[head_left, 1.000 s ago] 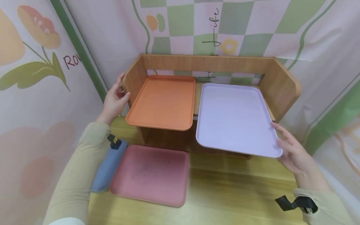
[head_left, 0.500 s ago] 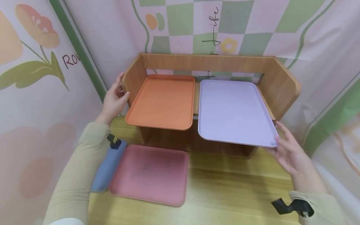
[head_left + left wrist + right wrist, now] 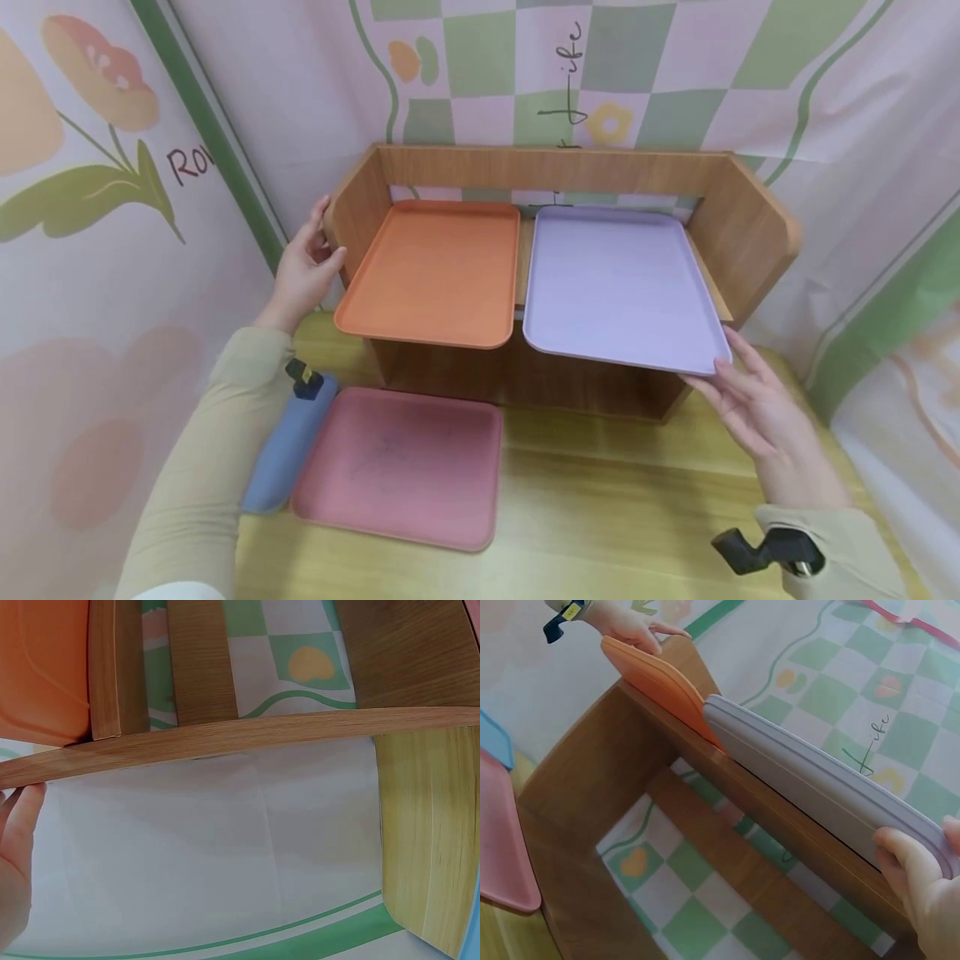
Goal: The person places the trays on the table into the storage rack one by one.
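Left hand [image 3: 303, 271] grips the shelf [image 3: 555, 169], right hand [image 3: 765, 408] pinches the lilac tray [image 3: 622, 287], orange tray [image 3: 435, 271] up, lower-left pink tray [image 3: 401, 467] seemingly waiting

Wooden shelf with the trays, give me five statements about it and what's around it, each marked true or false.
1. The right hand holds the purple tray by its near right corner. True.
2. The orange tray is left of the purple tray. True.
3. The left hand grips the orange tray. False: it holds the left side panel of the shelf.
4. The pink tray sits on the shelf. False: it lies on the table.
5. A blue object lies left of the pink tray. True.
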A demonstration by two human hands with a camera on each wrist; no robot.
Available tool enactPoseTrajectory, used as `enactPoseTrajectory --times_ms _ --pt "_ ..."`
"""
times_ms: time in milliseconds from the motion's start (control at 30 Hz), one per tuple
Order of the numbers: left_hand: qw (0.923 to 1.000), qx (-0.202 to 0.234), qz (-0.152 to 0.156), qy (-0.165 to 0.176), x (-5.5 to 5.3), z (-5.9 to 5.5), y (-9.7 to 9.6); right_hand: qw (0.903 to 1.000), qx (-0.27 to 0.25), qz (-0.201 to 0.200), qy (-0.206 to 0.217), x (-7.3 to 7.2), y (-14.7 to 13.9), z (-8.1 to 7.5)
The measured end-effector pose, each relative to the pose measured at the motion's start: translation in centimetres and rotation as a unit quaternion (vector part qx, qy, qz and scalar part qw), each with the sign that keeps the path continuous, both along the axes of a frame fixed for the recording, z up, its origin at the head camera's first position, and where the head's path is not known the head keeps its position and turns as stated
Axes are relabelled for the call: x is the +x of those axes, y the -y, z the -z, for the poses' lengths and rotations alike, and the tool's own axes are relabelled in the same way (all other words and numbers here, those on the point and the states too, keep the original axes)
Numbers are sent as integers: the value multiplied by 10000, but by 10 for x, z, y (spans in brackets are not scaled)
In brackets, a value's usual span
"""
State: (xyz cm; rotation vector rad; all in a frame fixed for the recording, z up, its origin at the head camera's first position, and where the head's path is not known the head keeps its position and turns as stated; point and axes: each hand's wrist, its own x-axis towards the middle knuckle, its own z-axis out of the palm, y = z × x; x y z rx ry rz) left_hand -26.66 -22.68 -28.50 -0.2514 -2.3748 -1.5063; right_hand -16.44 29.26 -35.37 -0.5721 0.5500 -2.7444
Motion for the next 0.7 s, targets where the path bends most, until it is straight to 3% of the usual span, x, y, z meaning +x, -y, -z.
enactPoseTrajectory --times_ms 267,533,700 --pt "10000 -5 -40 4 2 0 0 9990 108 302 325 -12 1 -2" --pt "10000 20 13 -3 1 0 -2 9995 291 -109 39 -14 -8 2" --pt "10000 40 47 -29 0 1 -4 9985 -9 -529 -134 -12 -15 21"
